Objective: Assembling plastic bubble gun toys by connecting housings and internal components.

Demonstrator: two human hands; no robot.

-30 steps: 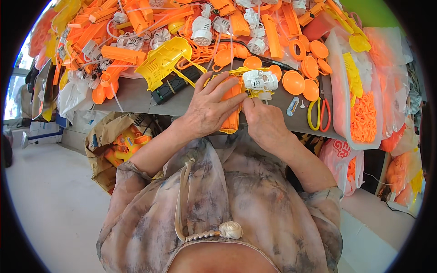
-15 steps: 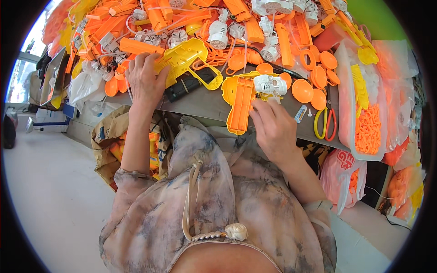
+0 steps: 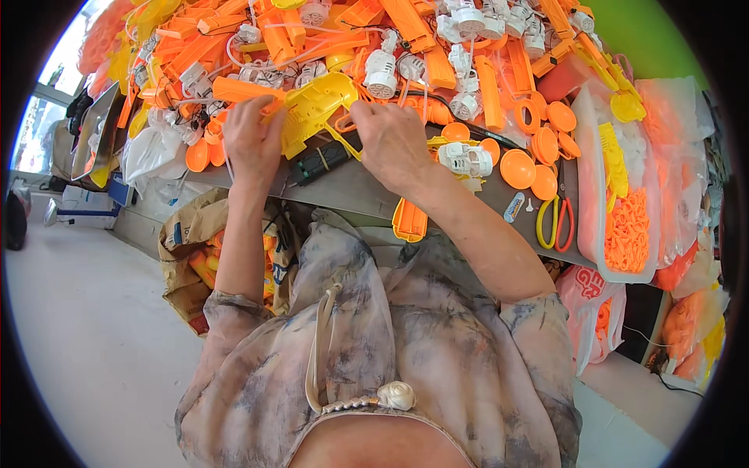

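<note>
My left hand (image 3: 253,144) is closed on the left edge of a yellow plastic toy-gun shell half (image 3: 321,101), hollow side up, at the near edge of the heap. My right hand (image 3: 396,148) reaches across to the shell's right side. Its fingers are pinched at a small orange loop-shaped piece (image 3: 344,123), partly hidden by the fingertips. Below my right forearm lies a second yellow shell (image 3: 477,184), largely covered, with an orange grip part (image 3: 409,221) and a white motor unit (image 3: 466,158) on it.
A heap of orange parts (image 3: 406,23) and white wired units fills the back of the table. Orange round caps (image 3: 518,169), scissors (image 3: 555,224) and a dark tool (image 3: 321,162) lie nearer. A plastic bin (image 3: 630,273) stands right; a paper bag (image 3: 181,269) of parts sits lower left.
My right hand has left the white motor unit and moved left and up to the yellow shell held by my left hand. The left hand stays nearly in place.
</note>
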